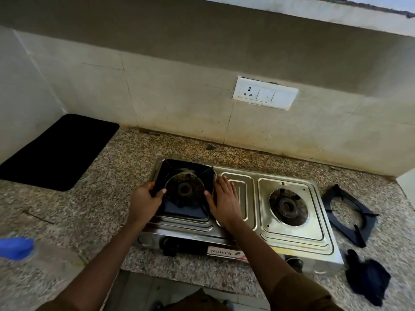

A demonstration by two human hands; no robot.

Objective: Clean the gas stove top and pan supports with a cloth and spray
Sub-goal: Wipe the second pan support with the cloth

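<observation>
A two-burner steel gas stove (292, 234) stands on the speckled granite counter. A black pan support (179, 167) sits over the left burner. My left hand (146, 198) grips its left edge, thumb on top. My right hand (224, 200) lies along its right edge with the fingers fairly straight and the thumb on the support. The right burner (288, 206) is bare. Its black pan support (350, 212) lies on the counter right of the stove. A dark crumpled cloth (368, 279) lies at the stove's front right corner. A blue spray-bottle top (16, 248) shows at the left edge, blurred.
A black mat (56, 151) lies on the counter at the back left. A white socket and switch plate (265, 93) is on the tiled wall behind the stove. The counter's front edge runs just below the stove knobs (170, 245).
</observation>
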